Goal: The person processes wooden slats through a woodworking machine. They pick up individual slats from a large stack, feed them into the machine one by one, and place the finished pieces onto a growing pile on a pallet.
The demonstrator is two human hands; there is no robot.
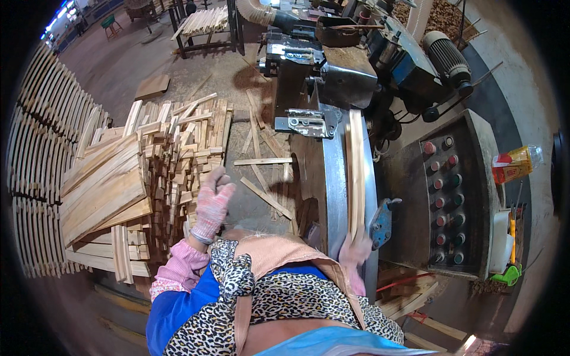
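Observation:
My left hand (214,204), in a pinkish knitted glove, is raised beside the pile of cut wooden strips (178,160). Its fingers are slightly bent and apart, and nothing shows in them. On the right, my gloved right hand (355,251) is smeared by motion at the near end of long wooden strips (355,172). I cannot tell whether its fingers grip them. Those strips lie lengthwise along the metal machine bed (336,184), their far ends reaching the machine head (347,74). A blue metal fitting (380,225) sits at the bed's right edge, close to my right hand.
Wide boards (107,184) top the stack at left, before tall rows of stacked slats (44,154). Loose strips (267,197) litter the floor between pile and machine. A control panel (448,196) with several buttons stands at right, beside a yellow-red bottle (515,164) and a motor (446,59).

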